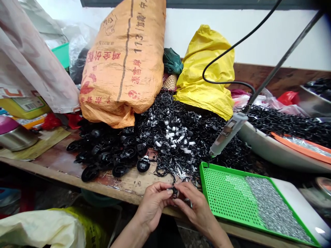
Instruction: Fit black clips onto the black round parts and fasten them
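Over the front edge of the workbench, my left hand [154, 203] and my right hand [194, 204] meet at their fingertips. Between them they pinch a small black plastic part [175, 191]; its exact kind is too small to make out. Just beyond the fingers spreads a heap of small black pieces [186, 120], with white pieces [178, 136] scattered on top and shiny metal pins [181, 173] at its near end. Left of the heap lie several round black parts [120, 168], and one with a white-and-silver piece [143, 164] sits closest to my left hand.
A green perforated tray [227, 193] with small metal pieces stands right of my hands. Above it an electric screwdriver [227, 132] hangs tilted from a rod. Behind the heap are an orange woven sack [124, 62] and a yellow bag [207, 69]. A large basin [269, 144] stands right.
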### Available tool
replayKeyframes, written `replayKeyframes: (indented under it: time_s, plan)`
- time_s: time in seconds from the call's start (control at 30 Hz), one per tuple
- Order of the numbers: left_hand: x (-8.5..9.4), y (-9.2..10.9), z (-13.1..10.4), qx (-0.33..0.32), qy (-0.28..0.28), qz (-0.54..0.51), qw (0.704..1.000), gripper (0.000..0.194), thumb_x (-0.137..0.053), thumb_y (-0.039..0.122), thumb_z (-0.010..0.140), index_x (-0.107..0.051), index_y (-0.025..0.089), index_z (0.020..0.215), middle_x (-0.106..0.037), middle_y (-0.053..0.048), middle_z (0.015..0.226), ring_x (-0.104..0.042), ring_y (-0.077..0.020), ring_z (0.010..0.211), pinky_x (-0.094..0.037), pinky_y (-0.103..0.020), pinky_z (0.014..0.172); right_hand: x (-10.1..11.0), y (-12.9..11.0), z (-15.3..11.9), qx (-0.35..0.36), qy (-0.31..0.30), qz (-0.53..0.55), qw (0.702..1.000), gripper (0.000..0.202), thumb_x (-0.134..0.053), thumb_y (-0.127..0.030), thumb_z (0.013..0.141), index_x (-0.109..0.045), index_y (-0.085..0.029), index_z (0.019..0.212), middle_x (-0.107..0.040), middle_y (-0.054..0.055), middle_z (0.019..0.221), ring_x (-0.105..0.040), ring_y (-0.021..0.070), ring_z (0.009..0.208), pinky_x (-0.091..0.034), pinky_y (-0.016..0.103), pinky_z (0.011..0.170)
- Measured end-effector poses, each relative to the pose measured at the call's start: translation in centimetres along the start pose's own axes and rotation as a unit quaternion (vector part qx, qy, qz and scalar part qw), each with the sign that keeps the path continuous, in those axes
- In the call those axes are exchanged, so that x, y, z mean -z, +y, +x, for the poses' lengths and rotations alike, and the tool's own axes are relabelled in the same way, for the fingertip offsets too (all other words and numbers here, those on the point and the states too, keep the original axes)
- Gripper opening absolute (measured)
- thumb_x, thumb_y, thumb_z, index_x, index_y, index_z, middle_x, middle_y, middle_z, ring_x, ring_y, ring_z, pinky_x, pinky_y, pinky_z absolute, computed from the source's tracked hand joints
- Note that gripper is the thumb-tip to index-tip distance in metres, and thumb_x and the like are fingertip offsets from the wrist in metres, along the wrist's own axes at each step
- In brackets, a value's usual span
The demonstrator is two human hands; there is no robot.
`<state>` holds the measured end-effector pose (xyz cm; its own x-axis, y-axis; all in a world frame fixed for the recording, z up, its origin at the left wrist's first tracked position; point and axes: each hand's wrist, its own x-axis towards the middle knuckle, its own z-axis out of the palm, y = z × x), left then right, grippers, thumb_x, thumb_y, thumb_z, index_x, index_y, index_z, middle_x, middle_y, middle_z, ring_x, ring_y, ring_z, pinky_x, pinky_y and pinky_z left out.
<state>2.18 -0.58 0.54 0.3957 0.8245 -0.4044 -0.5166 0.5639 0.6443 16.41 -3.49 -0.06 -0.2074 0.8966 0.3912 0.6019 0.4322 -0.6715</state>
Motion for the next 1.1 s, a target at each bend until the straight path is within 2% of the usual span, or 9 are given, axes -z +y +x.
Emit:
replayKeyframes:
  time_s: [0.13, 0.3, 0.5, 0.6, 0.67, 0.77, 0.87, 0.97, 1.1]
  plan:
    - [-0.5, -0.1, -0.4, 0.001, 0.007, 0.0, 1.0, 0.008, -0.065, 0.012, 0.058, -0.06, 0.011, 0.064, -0.063, -0.004, 0.065, -0.057, -0.0134, 0.063, -0.043, -0.025, 0.061, 0.0, 0.0, -0.7, -0.02, -0.012, -0.002, 1.0, 0.028, -0.052, -0.018, 0.074, -0.051, -0.018, 0.102, -0.055, 0.006, 0.083, -0.054, 0.0143, 0.071, -0.047, 0.025, 0.061]
    - [-0.9, -0.8, -0.7, 0.001, 0.015, -0.021, 1.0, 0.009, -0.065, 0.018, 0.06, -0.061, 0.012, 0.065, -0.062, -0.003, 0.065, -0.056, -0.0122, 0.063, -0.044, -0.025, 0.062, -0.5, -0.2, -1.5, -0.03, 0.071, -0.014, 0.997, 0.026, -0.05, -0.018, 0.075, -0.051, -0.018, 0.101, -0.057, 0.007, 0.085, -0.055, 0.0159, 0.074, -0.047, 0.027, 0.064]
    - [-1.2, -1.4, -1.1, 0.011, 0.0, -0.037, 0.999, 0.01, -0.066, 0.018, 0.058, -0.06, 0.012, 0.063, -0.062, -0.004, 0.068, -0.057, -0.0145, 0.07, -0.043, -0.027, 0.07, 0.0, -0.5, -1.5, -0.107, 0.056, 0.032, 0.992, 0.016, -0.05, -0.025, 0.075, -0.054, -0.018, 0.089, -0.055, 0.003, 0.074, -0.054, 0.0137, 0.064, -0.045, 0.023, 0.055]
    - [-1.4, -1.2, -1.4, 0.011, -0.016, -0.014, 1.0, 0.008, -0.064, 0.018, 0.061, -0.059, 0.012, 0.063, -0.062, -0.003, 0.067, -0.057, -0.0129, 0.066, -0.043, -0.026, 0.067, 0.0, -0.6, -1.5, -0.093, 0.065, 0.011, 0.994, 0.015, -0.051, -0.022, 0.074, -0.051, -0.017, 0.089, -0.052, 0.003, 0.072, -0.051, 0.0129, 0.061, -0.043, 0.022, 0.052]
    - [-1.3, -0.8, -1.5, 0.011, -0.013, 0.036, 0.999, 0.009, -0.065, 0.016, 0.058, -0.058, 0.012, 0.062, -0.061, -0.001, 0.062, -0.055, -0.0104, 0.059, -0.042, -0.023, 0.061, -0.1, -0.7, -1.6, -0.066, 0.065, -0.022, 0.995, 0.013, -0.052, -0.021, 0.074, -0.051, -0.017, 0.086, -0.048, 0.002, 0.067, -0.048, 0.0122, 0.057, -0.04, 0.022, 0.048]
    - [-0.7, 0.0, -1.5, 0.029, 0.003, 0.142, 0.989, 0.017, -0.068, 0.007, 0.048, -0.055, 0.012, 0.057, -0.058, 0.002, 0.051, -0.051, -0.0073, 0.048, -0.038, -0.019, 0.051, -0.5, -0.9, -1.8, -0.019, 0.035, -0.073, 0.997, 0.011, -0.054, -0.025, 0.073, -0.051, -0.017, 0.078, -0.045, 0.001, 0.063, -0.045, 0.0116, 0.053, -0.036, 0.022, 0.045]
    - [0.0, 0.7, -1.5, 0.067, -0.005, 0.194, 0.979, 0.021, -0.068, 0.004, 0.044, -0.051, 0.013, 0.054, -0.053, 0.005, 0.043, -0.048, -0.0075, 0.038, -0.037, -0.02, 0.043, -0.8, -1.3, -1.8, 0.009, -0.008, -0.113, 0.994, 0.015, -0.055, -0.03, 0.072, -0.051, -0.016, 0.073, -0.045, 0.001, 0.061, -0.044, 0.0122, 0.051, -0.034, 0.022, 0.045]
    - [0.5, 1.1, -1.3, 0.064, -0.018, 0.194, 0.979, 0.021, -0.066, 0.007, 0.047, -0.047, 0.013, 0.055, -0.053, 0.004, 0.044, -0.049, -0.0085, 0.037, -0.039, -0.021, 0.04, -0.3, -1.8, -1.0, -0.004, -0.051, -0.111, 0.993, 0.013, -0.055, -0.028, 0.072, -0.052, -0.016, 0.075, -0.047, 0.002, 0.064, -0.046, 0.0125, 0.054, -0.035, 0.022, 0.047]
    - [1.2, 1.5, -1.0, 0.03, -0.022, 0.169, 0.985, 0.023, -0.065, 0.011, 0.054, -0.048, 0.014, 0.069, -0.056, 0.003, 0.053, -0.055, -0.0103, 0.046, -0.043, -0.023, 0.047, 2.3, -1.8, 1.3, -0.072, -0.142, -0.096, 0.983, 0.009, -0.054, -0.027, 0.073, -0.054, -0.018, 0.075, -0.051, 0.0, 0.069, -0.049, 0.0118, 0.062, -0.036, 0.02, 0.052]
